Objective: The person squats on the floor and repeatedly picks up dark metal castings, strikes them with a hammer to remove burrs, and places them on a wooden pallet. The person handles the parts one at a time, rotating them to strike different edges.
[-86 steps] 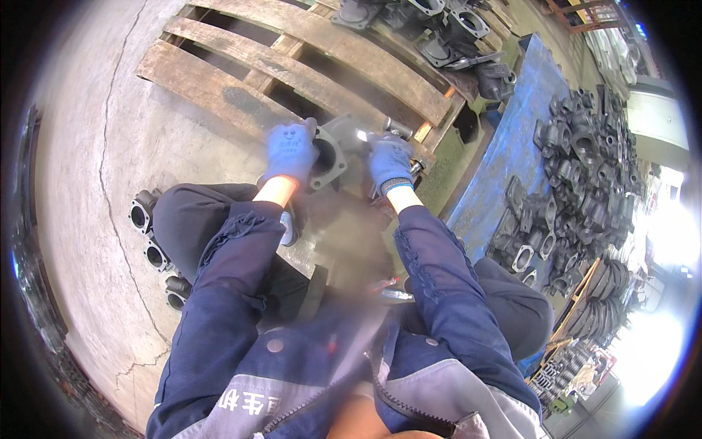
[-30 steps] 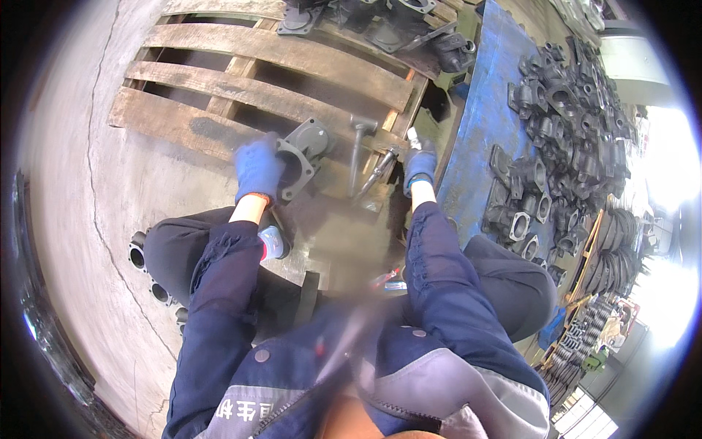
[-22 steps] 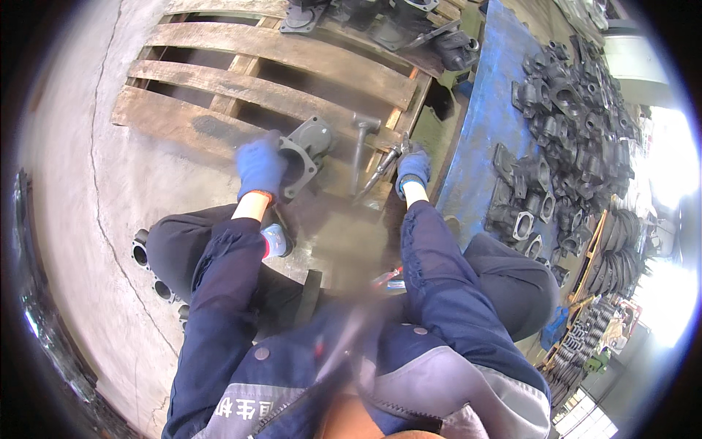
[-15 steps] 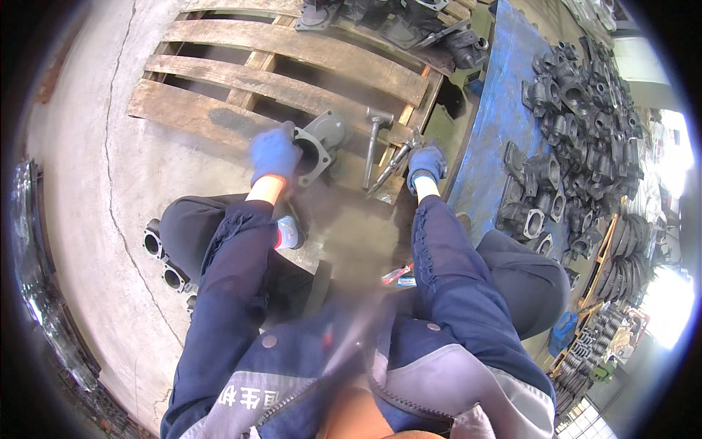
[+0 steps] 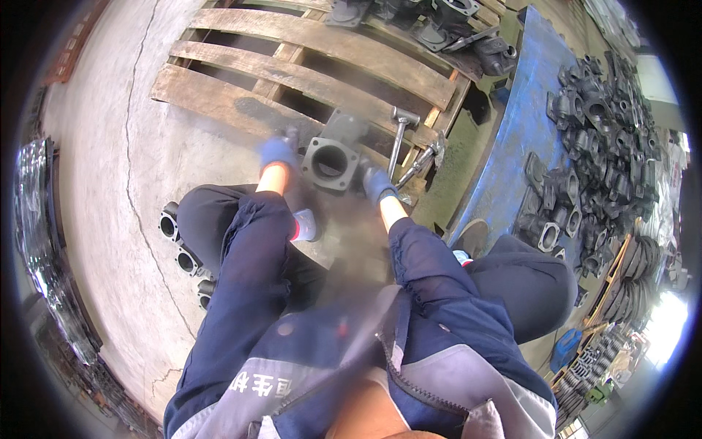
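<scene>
A dark grey metal pipe casting (image 5: 330, 162) is in front of me, at the near edge of a wooden pallet. Its square flange with corner holes and a round bore faces me. My right hand (image 5: 377, 183), in a blue glove, is closed against the flange's right side. On the left, my gloved left hand (image 5: 278, 154) is close beside the casting; motion smears its fingers, so their grip is unclear. Just right of the casting, a metal hammer (image 5: 399, 139) leans with its head up. Next to it lies a silvery metal tool (image 5: 424, 162) whose kind I cannot make out.
The slatted wooden pallet (image 5: 241, 62) carries more castings (image 5: 439, 29) at its far right. A blue sheet-covered surface (image 5: 504, 132) to the right holds a heap of castings (image 5: 607, 139). Several flanged castings (image 5: 186, 260) stand on the concrete floor by my left knee.
My right hand has left the metal tool and moved left to the casting. The casting has turned, its flange now facing me more squarely. The whole view has shifted slightly.
</scene>
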The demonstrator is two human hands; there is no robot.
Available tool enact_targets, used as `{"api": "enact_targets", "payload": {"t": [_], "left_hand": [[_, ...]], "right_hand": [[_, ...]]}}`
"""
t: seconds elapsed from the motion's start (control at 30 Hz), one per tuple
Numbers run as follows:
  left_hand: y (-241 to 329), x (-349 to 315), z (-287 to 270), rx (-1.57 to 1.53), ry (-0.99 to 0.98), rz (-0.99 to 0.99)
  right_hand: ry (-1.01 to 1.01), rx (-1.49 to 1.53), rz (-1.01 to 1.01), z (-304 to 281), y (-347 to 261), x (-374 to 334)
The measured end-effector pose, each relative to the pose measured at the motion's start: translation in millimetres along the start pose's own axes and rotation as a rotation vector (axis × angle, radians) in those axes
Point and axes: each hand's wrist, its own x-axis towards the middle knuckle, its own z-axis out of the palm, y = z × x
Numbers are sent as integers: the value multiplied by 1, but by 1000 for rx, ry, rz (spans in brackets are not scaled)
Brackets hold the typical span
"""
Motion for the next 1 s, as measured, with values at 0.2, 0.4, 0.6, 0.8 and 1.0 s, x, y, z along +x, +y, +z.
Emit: {"api": "enact_targets", "payload": {"t": [0.2, 0.4, 0.6, 0.8, 1.0], "left_hand": [[-77, 85, 101, -299, -384, 259], [-17, 30, 69, -133, -183, 432], [105, -52, -42, -253, -180, 755], [171, -103, -97, -722, -180, 843], [206, -135, -126, -819, -478, 732]], "right_hand": [[-4, -78, -38, 3, 2, -3], [197, 86, -126, 5, 38, 4], [136, 1696, -346, -94, 19, -13], [555, 976, -586, -222, -92, -126], [901, -181, -436, -287, -164, -193]]}}
